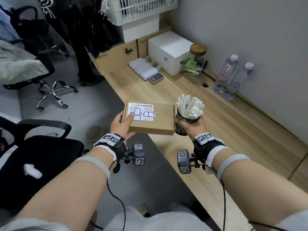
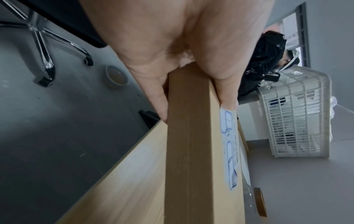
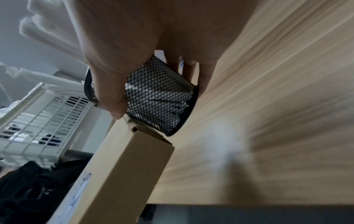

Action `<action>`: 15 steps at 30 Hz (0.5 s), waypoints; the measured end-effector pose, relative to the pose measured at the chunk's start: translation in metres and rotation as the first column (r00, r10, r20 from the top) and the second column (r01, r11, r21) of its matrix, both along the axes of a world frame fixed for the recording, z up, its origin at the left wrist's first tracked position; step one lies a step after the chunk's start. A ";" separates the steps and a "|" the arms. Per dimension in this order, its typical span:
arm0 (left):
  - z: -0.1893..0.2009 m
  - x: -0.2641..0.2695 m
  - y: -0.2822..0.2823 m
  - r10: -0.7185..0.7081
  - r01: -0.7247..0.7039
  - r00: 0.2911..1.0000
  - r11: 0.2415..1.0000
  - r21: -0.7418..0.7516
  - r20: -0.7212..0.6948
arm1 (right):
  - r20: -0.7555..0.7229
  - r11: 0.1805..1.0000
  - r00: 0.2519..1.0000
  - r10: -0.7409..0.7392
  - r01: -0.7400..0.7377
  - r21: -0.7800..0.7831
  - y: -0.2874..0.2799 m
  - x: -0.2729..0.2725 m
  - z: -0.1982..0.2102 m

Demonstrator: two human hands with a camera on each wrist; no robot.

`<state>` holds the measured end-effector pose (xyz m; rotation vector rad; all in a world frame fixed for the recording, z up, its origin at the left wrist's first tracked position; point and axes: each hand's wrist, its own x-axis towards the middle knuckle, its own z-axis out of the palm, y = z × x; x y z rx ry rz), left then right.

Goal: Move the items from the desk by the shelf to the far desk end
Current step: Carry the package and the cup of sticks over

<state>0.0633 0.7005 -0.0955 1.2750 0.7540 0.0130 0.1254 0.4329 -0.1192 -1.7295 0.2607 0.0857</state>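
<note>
**Op A:** Nearest first. My left hand (image 1: 121,125) grips the flat cardboard box (image 1: 150,118), thumb on the label side, fingers curled under the near-left edge. The left wrist view confirms it: the box edge is wedged between thumb and fingers. My right hand (image 1: 191,126) is wrapped round the black mesh cup (image 3: 159,94), which is full of white sticks (image 1: 190,105). Both items are off the wooden desk (image 1: 233,127), carried above its near stretch.

**Op B:** What does the put-down turn on?

**Op A:** The far desk end lies straight ahead of my fingertips, beyond both items. The box's long axis runs across me, left to right, and its right end sits just beside the cup; whether they touch I can't say. The right hand is over the desk, so I judge it the nearer one to set down; the left hangs near the desk's edge.

**Op B:** Anything unclear?

**Op A:** The fingers under the box are hidden in the head view, the cup's base too. Farther out, a white box (image 1: 170,50), a lidded jar (image 1: 195,61) and two bottles (image 1: 230,79) already stand there. The right wrist view is blurred over the desk.
</note>
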 end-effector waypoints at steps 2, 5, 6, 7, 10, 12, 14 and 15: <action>-0.002 0.032 0.006 -0.053 0.053 0.999 0.998 -0.034 -0.001 | -0.008 0.998 0.998 -0.056 0.056 -0.015 0.000 0.016 -0.001; -0.007 0.083 0.004 -0.139 0.138 0.990 0.987 -0.083 -0.004 | -0.013 0.984 0.984 -0.176 0.176 0.001 -0.006 0.042 -0.008; -0.009 0.100 0.002 -0.152 0.151 0.988 0.984 -0.093 -0.005 | -0.007 0.979 0.980 -0.201 0.201 0.013 -0.009 0.052 -0.010; -0.009 0.117 -0.002 -0.156 0.154 0.988 0.982 -0.105 -0.007 | -0.004 0.976 0.976 -0.218 0.218 0.018 -0.009 0.063 -0.013; -0.012 0.170 -0.007 -0.163 0.158 0.986 0.980 -0.123 -0.029 | -0.010 0.963 0.963 -0.268 0.268 0.026 -0.009 0.103 -0.022; -0.013 0.201 -0.008 -0.170 0.160 0.984 0.976 -0.148 -0.060 | -0.025 0.957 0.957 -0.289 0.289 0.031 -0.008 0.127 -0.029; -0.012 0.232 -0.010 -0.210 0.197 0.975 0.965 -0.175 -0.065 | -0.028 0.954 0.954 -0.297 0.298 0.030 -0.008 0.151 -0.033; -0.015 0.247 -0.011 -0.235 0.219 0.970 0.957 -0.191 -0.064 | -0.036 0.951 0.952 -0.305 0.306 0.035 -0.008 0.161 -0.034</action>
